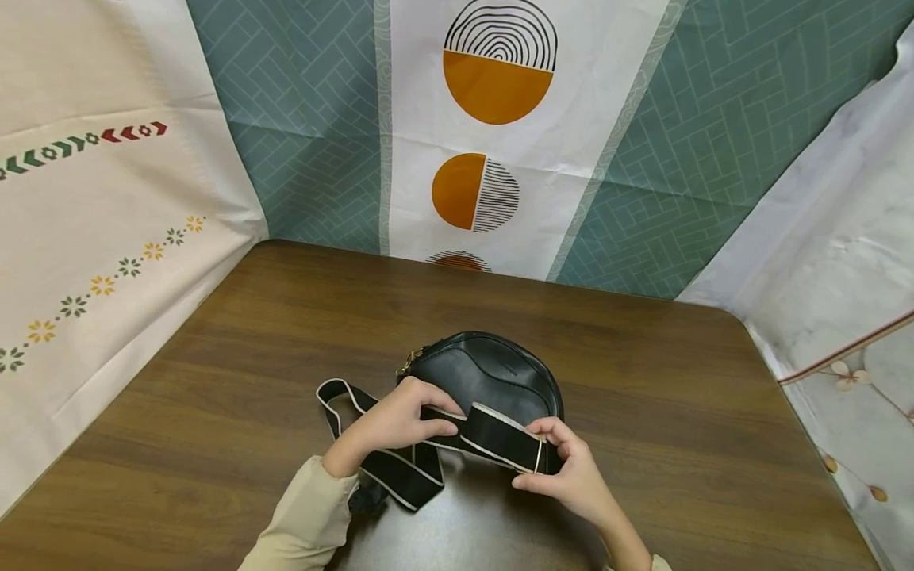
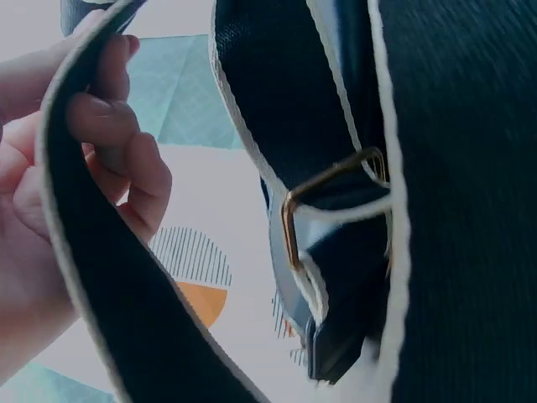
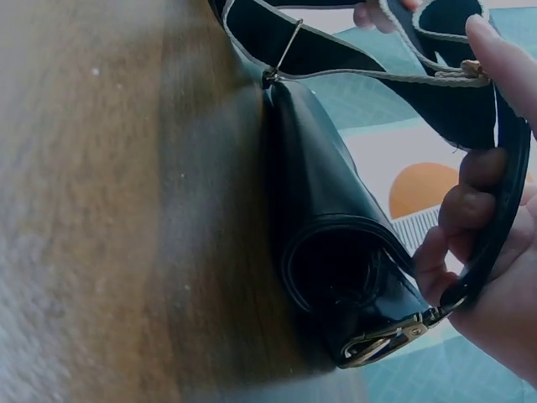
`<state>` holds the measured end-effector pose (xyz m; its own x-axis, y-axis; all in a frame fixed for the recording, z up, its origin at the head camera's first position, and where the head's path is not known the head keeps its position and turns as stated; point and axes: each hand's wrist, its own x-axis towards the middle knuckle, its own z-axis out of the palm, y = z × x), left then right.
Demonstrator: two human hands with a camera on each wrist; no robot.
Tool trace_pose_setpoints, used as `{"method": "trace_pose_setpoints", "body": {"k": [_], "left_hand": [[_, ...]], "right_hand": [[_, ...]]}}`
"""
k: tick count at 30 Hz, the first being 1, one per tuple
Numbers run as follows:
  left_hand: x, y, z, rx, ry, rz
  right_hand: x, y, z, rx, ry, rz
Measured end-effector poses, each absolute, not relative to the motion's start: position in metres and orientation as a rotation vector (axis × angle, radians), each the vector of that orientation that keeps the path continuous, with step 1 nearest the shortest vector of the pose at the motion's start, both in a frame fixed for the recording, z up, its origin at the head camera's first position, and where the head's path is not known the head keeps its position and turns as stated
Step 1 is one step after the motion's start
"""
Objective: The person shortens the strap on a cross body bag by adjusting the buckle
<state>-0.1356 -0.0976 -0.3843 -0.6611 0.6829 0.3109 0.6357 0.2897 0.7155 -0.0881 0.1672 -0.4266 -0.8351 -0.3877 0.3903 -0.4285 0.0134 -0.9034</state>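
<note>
A black bag [image 1: 500,357] with a rounded top stands on the table in front of both hands. Its wide black strap [image 1: 496,436] has white edges and is folded over on itself between the hands. My left hand [image 1: 400,416] holds the strap between thumb and fingers. At its other end my right hand [image 1: 571,472] grips the strap beside a thin metal slider [image 1: 539,456]. A gold clasp [image 3: 390,340] joins the strap to the bag in the right wrist view. The left wrist view shows a rectangular metal ring [image 2: 289,227] with strap threaded through it.
The brown wooden table [image 1: 286,317] reaches back to a patterned green and white cloth [image 1: 307,159]. A cream cloth [image 1: 107,262] hangs at the left and a pale cloth [image 1: 842,254] at the right. A loose strap loop [image 1: 410,480] lies left of the bag.
</note>
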Motion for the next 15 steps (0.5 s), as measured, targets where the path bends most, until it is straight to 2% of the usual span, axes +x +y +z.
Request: {"method": "trace_pose_setpoints", "body": {"k": [15], "left_hand": [[-0.136, -0.113, -0.382, 1.166, 2.474, 1.446]], "right_hand": [[-0.084, 0.167, -0.414, 0.737, -2.285, 1.676]]}}
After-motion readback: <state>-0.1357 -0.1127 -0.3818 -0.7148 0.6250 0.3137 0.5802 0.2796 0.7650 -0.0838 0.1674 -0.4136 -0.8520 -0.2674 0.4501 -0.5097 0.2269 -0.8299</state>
